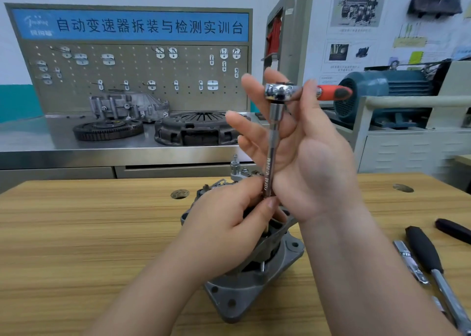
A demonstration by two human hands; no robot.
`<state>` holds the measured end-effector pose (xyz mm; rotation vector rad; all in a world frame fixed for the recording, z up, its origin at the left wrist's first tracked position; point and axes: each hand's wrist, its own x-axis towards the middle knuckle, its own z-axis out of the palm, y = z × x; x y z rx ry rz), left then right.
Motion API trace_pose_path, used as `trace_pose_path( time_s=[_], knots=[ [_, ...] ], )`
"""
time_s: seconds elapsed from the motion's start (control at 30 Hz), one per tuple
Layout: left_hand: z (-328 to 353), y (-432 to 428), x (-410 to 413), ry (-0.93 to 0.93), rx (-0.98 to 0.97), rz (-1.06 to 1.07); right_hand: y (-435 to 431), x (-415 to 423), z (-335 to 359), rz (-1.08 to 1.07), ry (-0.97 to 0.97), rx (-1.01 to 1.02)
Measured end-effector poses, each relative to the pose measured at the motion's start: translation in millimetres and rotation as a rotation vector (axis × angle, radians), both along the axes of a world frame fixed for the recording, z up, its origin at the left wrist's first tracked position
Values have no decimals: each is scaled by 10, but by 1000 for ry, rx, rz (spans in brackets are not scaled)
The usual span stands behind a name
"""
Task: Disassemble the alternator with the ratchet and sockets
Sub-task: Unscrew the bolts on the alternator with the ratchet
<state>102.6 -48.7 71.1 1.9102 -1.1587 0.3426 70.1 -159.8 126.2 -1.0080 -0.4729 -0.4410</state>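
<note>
The grey alternator (pixel 251 283) stands on the wooden table (pixel 76 233), mostly hidden behind my hands. A ratchet (pixel 280 91) with an orange handle sits on top of a long chrome extension bar (pixel 271 152) that runs straight down into the alternator. My left hand (pixel 229 223) pinches the lower end of the bar, just above the housing. My right hand (pixel 300 142) is behind the bar with its fingers spread; the thumb and fingers touch the ratchet head. The bar's lower tip and any socket on it are hidden.
Black-handled tools (pixel 424 251) and a chrome bar (pixel 410 261) lie on the table at the right. Two round holes (pixel 180 194) are cut in the tabletop. Behind, a steel bench holds a clutch cover (pixel 196 129), a flywheel (pixel 108 129) and a housing below a pegboard. A blue motor (pixel 382 93) stands at the right.
</note>
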Motion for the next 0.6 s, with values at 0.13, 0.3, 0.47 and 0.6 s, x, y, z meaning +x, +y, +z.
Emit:
trace_pose_path(
  time_s=[0.13, 0.3, 0.47, 0.6],
  knots=[
    [6, -21, -4, 28, -4, 33, 51, -29, 1, -149, -150, -38],
    [3, -22, 3, 35, -14, 24, 66, -28, -24, -156, -198, -66],
    [6, 1, -4, 58, -16, -41, -14, -3, -3, -3, -55, 55],
    [4, -5, 0, 68, -8, 2, 24, -13, -3, -78, -90, 6]
  ],
)
